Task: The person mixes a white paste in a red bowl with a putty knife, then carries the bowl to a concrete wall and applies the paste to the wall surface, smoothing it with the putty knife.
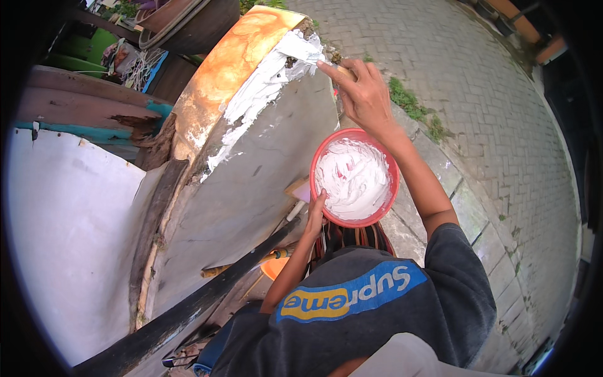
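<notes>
My left hand (316, 212) grips the rim of a round red bowl (394, 164), held in front of my body. Thick white putty (355, 179), smeared and uneven, fills much of the bowl. Beyond it, my right hand (366, 99) is closed on the wooden handle of a putty knife (345, 71). Its blade is at the far end of a grey wall (251, 169), against the white putty coat (264, 81) spread along the wall's upper edge. The coat is rough, with a dark gap near the blade. An orange-brown stained top surface (229, 53) adjoins it.
A black pole (207, 292) slants across the lower left, near an orange container (274, 268) and a bamboo stick (251, 263). A white sheet (69, 239) lies at left. Large plant pots (195, 25) stand at the back. Block paving (496, 125) with weeds (407, 100) stretches to the right.
</notes>
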Tool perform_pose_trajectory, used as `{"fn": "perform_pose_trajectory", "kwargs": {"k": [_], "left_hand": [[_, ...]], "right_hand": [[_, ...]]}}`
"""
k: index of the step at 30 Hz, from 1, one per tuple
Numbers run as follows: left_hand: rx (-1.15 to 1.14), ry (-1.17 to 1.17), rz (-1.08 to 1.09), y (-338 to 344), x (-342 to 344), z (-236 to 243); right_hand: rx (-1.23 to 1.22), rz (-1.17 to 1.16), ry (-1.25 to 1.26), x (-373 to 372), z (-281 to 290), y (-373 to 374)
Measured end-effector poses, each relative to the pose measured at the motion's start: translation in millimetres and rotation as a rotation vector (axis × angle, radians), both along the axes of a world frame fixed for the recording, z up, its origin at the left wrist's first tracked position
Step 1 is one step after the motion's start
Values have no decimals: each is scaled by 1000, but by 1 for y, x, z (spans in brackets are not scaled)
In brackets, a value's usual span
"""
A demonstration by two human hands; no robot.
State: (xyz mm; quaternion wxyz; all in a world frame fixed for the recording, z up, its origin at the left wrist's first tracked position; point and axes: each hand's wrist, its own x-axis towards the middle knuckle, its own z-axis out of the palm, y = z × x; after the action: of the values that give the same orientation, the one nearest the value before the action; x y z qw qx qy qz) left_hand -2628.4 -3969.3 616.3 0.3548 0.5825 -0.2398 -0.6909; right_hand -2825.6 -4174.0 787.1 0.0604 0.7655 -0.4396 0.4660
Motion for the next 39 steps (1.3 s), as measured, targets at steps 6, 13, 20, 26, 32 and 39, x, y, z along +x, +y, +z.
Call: {"fn": "perform_pose_trajectory", "kwargs": {"k": [6, 13, 20, 26, 32, 39], "left_hand": [[25, -46, -34, -1, 3, 1], [22, -45, -30, -4, 4, -4], [-12, -38, -1, -5, 3, -8], [-11, -37, -7, -4, 5, -11], [-22, -26, -10, -6, 1, 2], [-31, 3, -13, -6, 1, -1]], "right_hand": [[-54, -94, 116, -13, 12, -4], [1, -109, 145, -20, 28, -11], [12, -130, 114, -28, 31, -20], [112, -123, 5, -32, 37, -19], [28, -109, 102, -22, 37, -15], [-33, -148, 141, -22, 35, -11]]}}
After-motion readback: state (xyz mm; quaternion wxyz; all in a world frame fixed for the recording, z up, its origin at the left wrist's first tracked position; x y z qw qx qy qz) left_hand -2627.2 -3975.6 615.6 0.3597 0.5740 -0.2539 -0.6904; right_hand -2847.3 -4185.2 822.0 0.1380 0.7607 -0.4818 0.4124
